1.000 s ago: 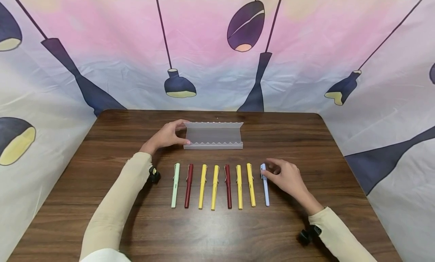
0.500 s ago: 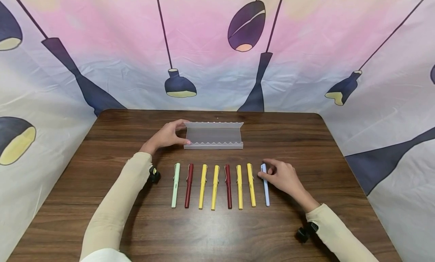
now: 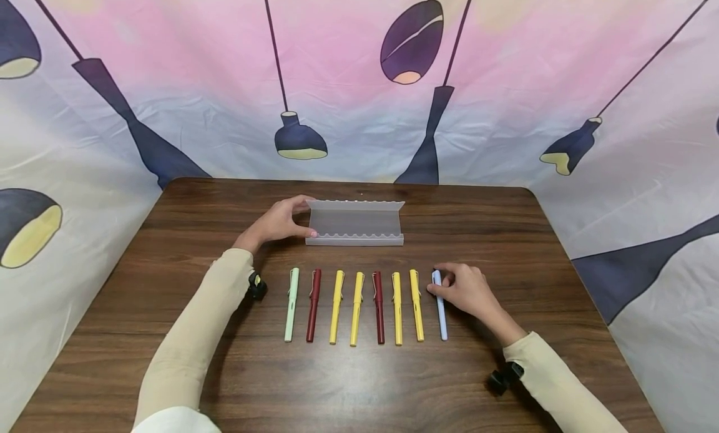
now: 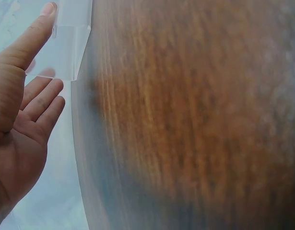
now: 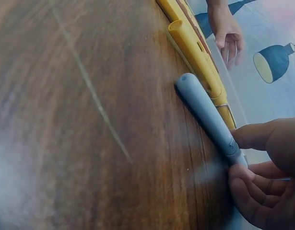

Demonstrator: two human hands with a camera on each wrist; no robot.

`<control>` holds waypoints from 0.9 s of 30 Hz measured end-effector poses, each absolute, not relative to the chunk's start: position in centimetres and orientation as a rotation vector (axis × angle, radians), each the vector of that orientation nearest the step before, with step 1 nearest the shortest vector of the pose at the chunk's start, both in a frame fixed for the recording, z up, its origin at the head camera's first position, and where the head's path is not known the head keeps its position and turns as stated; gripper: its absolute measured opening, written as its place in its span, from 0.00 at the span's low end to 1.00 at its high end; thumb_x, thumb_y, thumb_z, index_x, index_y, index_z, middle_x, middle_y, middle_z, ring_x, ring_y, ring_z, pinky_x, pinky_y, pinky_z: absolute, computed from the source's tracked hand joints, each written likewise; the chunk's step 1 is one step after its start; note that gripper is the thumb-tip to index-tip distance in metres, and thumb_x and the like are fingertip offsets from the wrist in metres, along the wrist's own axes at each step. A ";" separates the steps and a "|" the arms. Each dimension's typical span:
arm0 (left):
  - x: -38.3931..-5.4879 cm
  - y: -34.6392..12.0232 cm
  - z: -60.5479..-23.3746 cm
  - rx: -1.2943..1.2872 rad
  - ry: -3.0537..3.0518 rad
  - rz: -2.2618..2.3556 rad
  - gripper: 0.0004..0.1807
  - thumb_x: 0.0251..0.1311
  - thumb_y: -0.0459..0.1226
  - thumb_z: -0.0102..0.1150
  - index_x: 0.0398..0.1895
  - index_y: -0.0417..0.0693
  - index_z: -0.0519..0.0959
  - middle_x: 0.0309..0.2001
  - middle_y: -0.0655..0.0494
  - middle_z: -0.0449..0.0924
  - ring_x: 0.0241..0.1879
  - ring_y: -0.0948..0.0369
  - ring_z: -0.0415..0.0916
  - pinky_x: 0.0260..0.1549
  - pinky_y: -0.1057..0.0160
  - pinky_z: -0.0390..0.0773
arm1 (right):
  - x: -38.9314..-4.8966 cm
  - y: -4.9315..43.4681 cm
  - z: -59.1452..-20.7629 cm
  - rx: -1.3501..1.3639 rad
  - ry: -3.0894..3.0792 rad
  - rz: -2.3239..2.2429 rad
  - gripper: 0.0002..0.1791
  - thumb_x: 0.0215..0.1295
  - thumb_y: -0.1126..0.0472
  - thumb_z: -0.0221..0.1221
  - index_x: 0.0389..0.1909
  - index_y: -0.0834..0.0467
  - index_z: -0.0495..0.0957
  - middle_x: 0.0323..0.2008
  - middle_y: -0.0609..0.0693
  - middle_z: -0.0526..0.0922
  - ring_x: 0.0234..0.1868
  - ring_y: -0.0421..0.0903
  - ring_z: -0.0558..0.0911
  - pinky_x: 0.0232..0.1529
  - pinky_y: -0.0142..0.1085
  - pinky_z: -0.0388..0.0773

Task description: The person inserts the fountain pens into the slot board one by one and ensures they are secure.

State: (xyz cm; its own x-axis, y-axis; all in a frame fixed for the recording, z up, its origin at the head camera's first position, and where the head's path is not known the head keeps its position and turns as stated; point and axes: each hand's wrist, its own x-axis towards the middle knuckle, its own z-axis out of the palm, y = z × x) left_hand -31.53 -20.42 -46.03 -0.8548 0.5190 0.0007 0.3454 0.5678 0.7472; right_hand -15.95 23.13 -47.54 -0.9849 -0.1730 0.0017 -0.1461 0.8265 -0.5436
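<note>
My left hand (image 3: pixel 278 221) grips the left end of a clear plastic pen holder (image 3: pixel 355 239) with scalloped edges, thumb on its front lip and fingers at the back. In the left wrist view the holder's clear end (image 4: pixel 65 52) lies between thumb and fingers. My right hand (image 3: pixel 469 289) pinches the capped upper part of a light blue pen (image 3: pixel 440 317), the rightmost in a row. In the right wrist view, thumb and fingertips sit on opposite sides of the blue pen (image 5: pixel 205 108). Beside it lies a yellow pen (image 3: pixel 417 308).
Further left in the row lie a light green pen (image 3: pixel 291 305), dark red pens (image 3: pixel 314 305) and several more yellow pens (image 3: pixel 356 311), all roughly parallel on the brown wooden table (image 3: pixel 359 395). Behind the table hangs a cloth (image 3: pixel 348 58) printed with lamps.
My right thumb has shifted left across the blue pen's cap, and the right forearm has moved slightly left. The left hand stays on the holder. The head view has shifted a little.
</note>
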 end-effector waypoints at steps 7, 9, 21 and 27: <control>-31.7 -20.4 -46.1 0.726 2.584 1.157 0.46 0.52 0.46 0.80 0.73 0.46 0.67 0.72 0.41 0.67 0.72 0.45 0.66 0.70 0.42 0.68 | -16.1 23.2 -47.3 -0.219 2.937 -0.910 0.23 0.58 0.57 0.75 0.51 0.64 0.84 0.22 0.43 0.80 0.22 0.39 0.74 0.23 0.31 0.70; -31.7 -20.4 -46.2 0.726 2.586 1.161 0.46 0.52 0.46 0.80 0.73 0.46 0.67 0.72 0.42 0.68 0.72 0.45 0.66 0.70 0.42 0.68 | -16.1 23.3 -47.4 -0.207 2.930 -0.926 0.23 0.58 0.57 0.75 0.51 0.64 0.84 0.23 0.44 0.80 0.22 0.39 0.75 0.24 0.31 0.71; -31.8 -20.5 -46.3 0.724 2.585 1.153 0.47 0.51 0.47 0.80 0.73 0.47 0.67 0.72 0.42 0.67 0.72 0.45 0.66 0.70 0.41 0.68 | -16.0 23.7 -47.4 -0.174 2.887 -1.040 0.22 0.60 0.59 0.73 0.53 0.62 0.83 0.26 0.44 0.84 0.23 0.39 0.78 0.23 0.31 0.75; -31.9 -20.5 -46.3 0.730 2.586 1.146 0.48 0.52 0.47 0.80 0.73 0.46 0.67 0.72 0.41 0.67 0.72 0.44 0.66 0.70 0.41 0.67 | -16.1 23.9 -47.0 -0.191 2.869 -1.106 0.21 0.62 0.61 0.71 0.54 0.63 0.83 0.26 0.45 0.86 0.22 0.39 0.82 0.23 0.33 0.79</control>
